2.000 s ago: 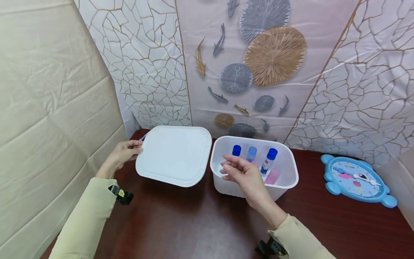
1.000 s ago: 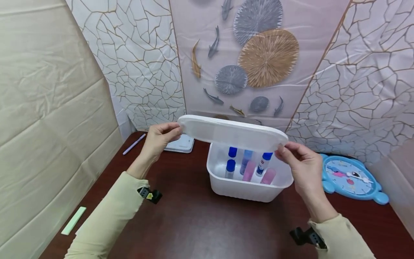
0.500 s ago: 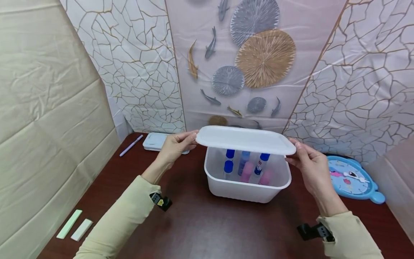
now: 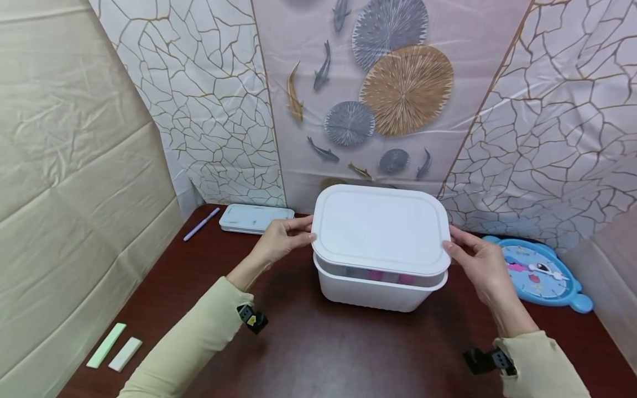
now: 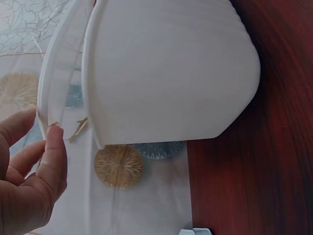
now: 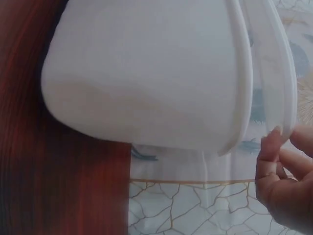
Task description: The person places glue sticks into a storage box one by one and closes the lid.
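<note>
A white rounded lid (image 4: pixel 380 229) hovers over a white plastic bin (image 4: pixel 373 293) in the head view. My left hand (image 4: pixel 283 240) pinches the lid's left edge between thumb and fingers, and my right hand (image 4: pixel 478 262) pinches its right edge. Both wrist views show a gap between the bin's rim and the lid, seen edge-on past the left fingers (image 5: pixel 51 161) and the right fingers (image 6: pixel 269 171). Through the front gap, pink glue sticks (image 4: pixel 375 275) show inside the bin; most of its contents are hidden under the lid.
A pale pencil case (image 4: pixel 254 217) and a purple pen (image 4: pixel 201 224) lie at the back left. Near the left edge are a green strip (image 4: pixel 106 345) and a white block (image 4: pixel 125 354). A blue toy clock (image 4: pixel 539 273) stands right of the bin.
The lid, first held by the left hand alone, was gripped by the right hand too, carried rightward over the bin, and has now tilted flatter, covering most of the opening.
</note>
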`<action>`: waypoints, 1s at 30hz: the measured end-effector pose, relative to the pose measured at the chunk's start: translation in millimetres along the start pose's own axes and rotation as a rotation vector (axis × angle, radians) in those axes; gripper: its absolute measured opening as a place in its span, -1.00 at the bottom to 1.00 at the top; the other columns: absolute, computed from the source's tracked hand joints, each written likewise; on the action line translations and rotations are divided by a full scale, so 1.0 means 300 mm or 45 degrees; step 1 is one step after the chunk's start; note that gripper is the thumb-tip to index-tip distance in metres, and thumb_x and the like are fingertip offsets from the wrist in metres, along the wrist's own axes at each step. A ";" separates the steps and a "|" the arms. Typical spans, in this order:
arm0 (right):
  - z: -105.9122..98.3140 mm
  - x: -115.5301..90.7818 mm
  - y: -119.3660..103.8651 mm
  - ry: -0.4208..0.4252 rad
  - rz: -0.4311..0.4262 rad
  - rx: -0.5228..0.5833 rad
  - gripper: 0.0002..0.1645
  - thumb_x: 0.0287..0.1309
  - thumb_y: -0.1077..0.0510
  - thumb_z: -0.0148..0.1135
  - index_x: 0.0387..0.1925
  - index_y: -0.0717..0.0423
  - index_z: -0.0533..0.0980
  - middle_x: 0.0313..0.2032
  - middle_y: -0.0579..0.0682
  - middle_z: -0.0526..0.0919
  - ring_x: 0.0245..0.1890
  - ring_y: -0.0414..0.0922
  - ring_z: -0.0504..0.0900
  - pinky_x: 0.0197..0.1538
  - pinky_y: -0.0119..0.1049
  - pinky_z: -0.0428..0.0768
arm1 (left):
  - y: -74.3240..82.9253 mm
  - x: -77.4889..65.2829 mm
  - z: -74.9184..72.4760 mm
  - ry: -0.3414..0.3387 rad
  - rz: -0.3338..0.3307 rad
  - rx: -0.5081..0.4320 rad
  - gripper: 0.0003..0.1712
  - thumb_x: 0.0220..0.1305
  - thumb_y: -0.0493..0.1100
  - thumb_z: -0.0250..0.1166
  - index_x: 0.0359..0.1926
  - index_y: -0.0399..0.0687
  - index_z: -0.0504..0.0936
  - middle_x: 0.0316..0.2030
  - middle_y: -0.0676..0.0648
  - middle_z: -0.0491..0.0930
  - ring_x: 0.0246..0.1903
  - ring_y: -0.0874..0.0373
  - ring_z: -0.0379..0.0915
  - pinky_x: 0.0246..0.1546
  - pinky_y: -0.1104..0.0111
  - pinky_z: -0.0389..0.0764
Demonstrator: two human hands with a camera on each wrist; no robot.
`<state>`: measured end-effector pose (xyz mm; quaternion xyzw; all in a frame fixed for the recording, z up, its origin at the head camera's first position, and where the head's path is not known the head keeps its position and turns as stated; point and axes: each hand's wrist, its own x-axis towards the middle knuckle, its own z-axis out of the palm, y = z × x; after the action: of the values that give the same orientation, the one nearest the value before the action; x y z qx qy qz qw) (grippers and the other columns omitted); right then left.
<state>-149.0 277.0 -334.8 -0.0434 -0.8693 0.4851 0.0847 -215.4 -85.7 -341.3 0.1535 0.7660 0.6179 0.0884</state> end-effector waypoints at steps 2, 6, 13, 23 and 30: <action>-0.001 -0.006 0.008 -0.012 -0.002 -0.048 -0.35 0.29 -0.01 0.11 0.30 0.22 0.28 -0.05 0.13 0.52 -0.37 -0.49 0.46 -0.31 -0.59 0.58 | -0.008 0.001 0.008 -0.005 -0.001 0.033 -0.47 0.17 -0.31 0.30 0.19 -0.28 0.46 0.04 -0.27 0.56 -0.20 0.28 0.56 -0.17 0.50 0.57; -0.001 -0.009 0.024 -0.026 0.009 -0.095 -0.38 0.30 0.03 0.11 0.29 0.25 0.30 -0.03 0.24 0.50 -0.40 -0.49 0.45 -0.35 -0.59 0.57 | -0.016 0.002 0.023 -0.025 -0.012 0.076 -0.46 0.14 -0.31 0.32 0.18 -0.29 0.47 0.02 -0.26 0.58 -0.18 0.23 0.57 -0.19 0.52 0.56; -0.003 -0.012 0.054 -0.080 0.059 -0.086 -0.37 0.31 0.05 0.09 0.29 0.29 0.27 0.02 0.34 0.48 -0.43 -0.46 0.49 -0.34 -0.59 0.57 | -0.023 -0.005 0.040 -0.051 -0.054 0.139 -0.45 0.10 -0.32 0.35 0.15 -0.35 0.48 -0.06 -0.28 0.62 -0.18 0.18 0.59 -0.22 0.49 0.58; 0.004 -0.022 0.072 -0.192 0.164 -0.002 -0.28 0.31 -0.05 0.07 0.32 0.31 0.21 0.18 0.40 0.39 -0.39 -0.49 0.56 -0.27 -0.59 0.57 | -0.010 -0.020 0.031 -0.062 -0.100 0.241 -0.47 0.10 -0.26 0.37 0.13 -0.27 0.52 -0.11 -0.22 0.66 -0.13 0.11 0.57 -0.23 0.48 0.57; 0.018 -0.029 0.080 -0.190 0.201 0.025 -0.26 0.29 -0.10 0.07 0.33 0.28 0.22 0.20 0.38 0.38 -0.38 -0.46 0.58 -0.25 -0.56 0.58 | -0.028 -0.025 0.022 -0.082 -0.156 0.248 -0.47 0.12 -0.22 0.36 0.14 -0.25 0.52 -0.08 -0.22 0.64 -0.13 0.17 0.56 -0.21 0.45 0.58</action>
<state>-141.5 283.8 -359.1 -0.0746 -0.8623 0.5006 -0.0183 -207.1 -83.8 -351.4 0.1339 0.8272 0.5287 0.1353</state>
